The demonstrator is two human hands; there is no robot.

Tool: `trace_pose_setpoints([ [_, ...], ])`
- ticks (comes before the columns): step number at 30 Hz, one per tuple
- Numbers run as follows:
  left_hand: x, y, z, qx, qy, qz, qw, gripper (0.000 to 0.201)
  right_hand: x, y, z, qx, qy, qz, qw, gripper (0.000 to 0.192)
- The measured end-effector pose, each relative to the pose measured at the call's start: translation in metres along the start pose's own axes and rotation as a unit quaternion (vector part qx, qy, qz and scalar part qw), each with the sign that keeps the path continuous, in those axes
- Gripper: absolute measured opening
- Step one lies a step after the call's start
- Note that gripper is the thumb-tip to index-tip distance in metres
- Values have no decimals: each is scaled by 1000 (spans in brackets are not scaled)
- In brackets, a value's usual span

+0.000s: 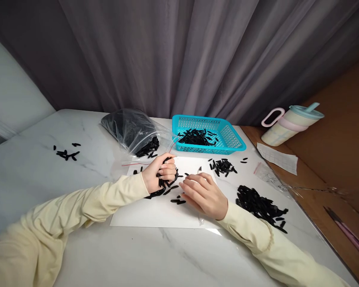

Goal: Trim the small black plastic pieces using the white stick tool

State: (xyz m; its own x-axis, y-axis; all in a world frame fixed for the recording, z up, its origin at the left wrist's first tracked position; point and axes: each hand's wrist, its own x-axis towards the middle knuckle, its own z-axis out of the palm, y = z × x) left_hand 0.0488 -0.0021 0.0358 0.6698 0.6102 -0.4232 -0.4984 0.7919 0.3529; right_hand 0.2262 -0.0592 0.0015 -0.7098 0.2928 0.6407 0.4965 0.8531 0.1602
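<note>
The left hand [157,174] is clenched around black pieces [162,183] over the white sheet [155,214] on the counter [95,251]; more lie beneath it. The right hand [206,195] is just beside, fingers bent; whether it grips anything I cannot tell. At the far side, a bag [122,127], left, and a blue basket [235,139], right, hold pieces.

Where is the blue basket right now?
In the head view, the blue basket sits just right of centre near the back of the table, beside the clear plastic bag.
</note>
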Motion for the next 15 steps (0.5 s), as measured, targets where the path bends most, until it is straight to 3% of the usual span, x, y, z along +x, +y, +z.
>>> trace_pose_setpoints([
  [3,-2,-5,2,-28,0,-8,1000,44,10,-7,-4,-31,45,-88,995,18],
  [7,1,-10,-1,-44,5,-32,999,43,28,-7,-5,-56,20,-181,982,23],
  [15,8,-17,-9,-53,24,-40,998,43,46,4,-2,-31,-21,-228,973,28],
])
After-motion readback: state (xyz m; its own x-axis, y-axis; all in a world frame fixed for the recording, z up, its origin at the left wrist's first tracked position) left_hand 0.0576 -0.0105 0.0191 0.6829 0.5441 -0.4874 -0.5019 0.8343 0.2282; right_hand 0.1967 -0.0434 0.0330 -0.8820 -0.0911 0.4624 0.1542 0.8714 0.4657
